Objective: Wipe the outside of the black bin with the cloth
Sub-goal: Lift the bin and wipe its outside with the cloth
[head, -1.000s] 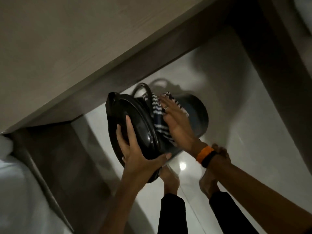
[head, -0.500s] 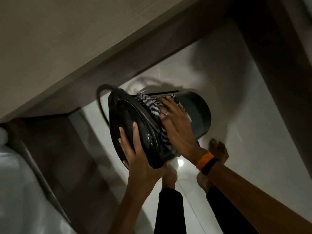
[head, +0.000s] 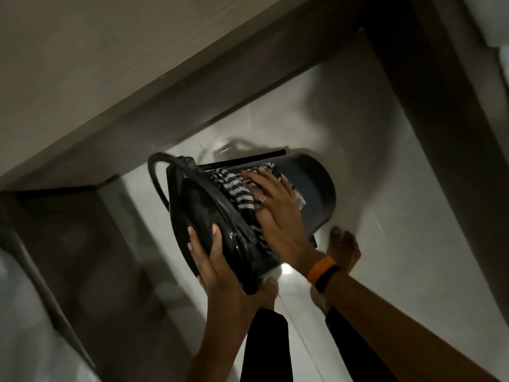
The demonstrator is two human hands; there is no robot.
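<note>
The black bin [head: 316, 186] is tipped on its side in the air above the floor, its glossy lid [head: 201, 213] facing left towards me and a thin wire handle [head: 154, 172] looping out at the upper left. My left hand [head: 220, 271] grips the lid's lower rim, fingers spread over the lid. My right hand [head: 275, 213] lies flat on the bin's side wall and presses a black-and-white striped cloth [head: 239, 191] against it, just behind the lid. A ring shows on one finger.
A wooden desk top [head: 110, 64] runs across the upper left, with its leg panel [head: 440, 133] at the right and another panel [head: 82, 257] at the left. My bare feet [head: 344, 249] stand on the pale tiled floor [head: 385, 271] below the bin. White fabric lies at the lower left.
The bin has been lifted slightly and turned, so the wire handle swung out to the upper left. My right hand slid the cloth along the bin's side. My left hand shifted lower on the lid.
</note>
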